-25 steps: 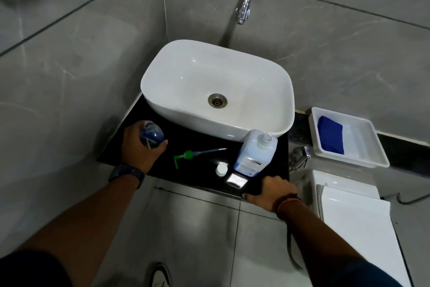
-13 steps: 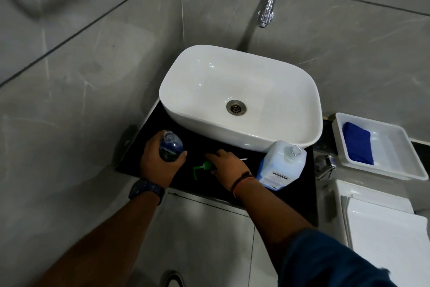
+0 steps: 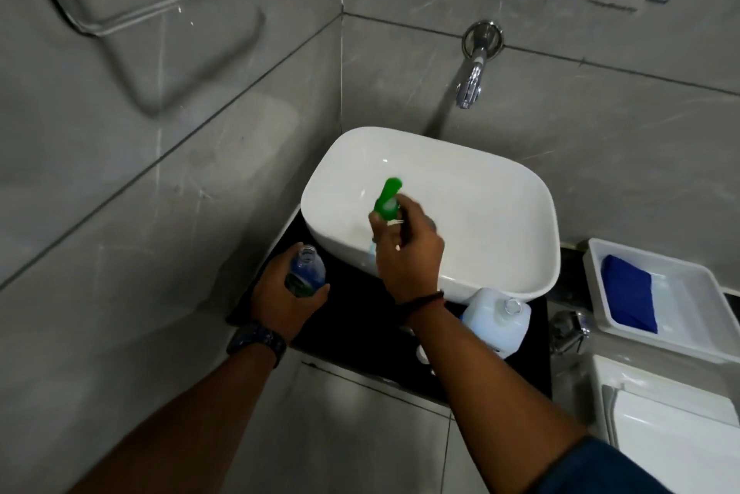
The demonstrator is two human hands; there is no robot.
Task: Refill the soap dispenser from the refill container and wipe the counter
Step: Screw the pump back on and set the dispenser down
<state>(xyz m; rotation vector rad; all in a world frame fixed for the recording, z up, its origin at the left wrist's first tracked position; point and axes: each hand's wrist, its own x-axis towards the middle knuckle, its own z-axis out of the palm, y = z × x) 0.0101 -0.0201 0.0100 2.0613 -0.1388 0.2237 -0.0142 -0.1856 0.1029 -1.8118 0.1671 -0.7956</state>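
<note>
My left hand (image 3: 282, 299) grips the clear soap dispenser bottle (image 3: 307, 268), which holds blue liquid and stands with its neck uncapped on the black counter (image 3: 360, 317). My right hand (image 3: 408, 249) holds the green pump head (image 3: 387, 200) raised in front of the white basin (image 3: 500, 209), slightly blurred. The white refill container (image 3: 496, 319) stands uncapped on the counter under the basin's right rim, partly behind my right forearm. A blue cloth (image 3: 628, 293) lies in a white tray (image 3: 680, 317) at the right.
A chrome wall tap (image 3: 472, 69) juts over the basin. A towel rail (image 3: 152, 5) hangs on the left wall. A white toilet tank (image 3: 664, 413) sits at the lower right, with a chrome valve (image 3: 568, 331) beside the counter.
My right hand picked the green pump head up off the counter and lifted it in front of the basin. The left hand stayed on the bottle. The view tilted upward.
</note>
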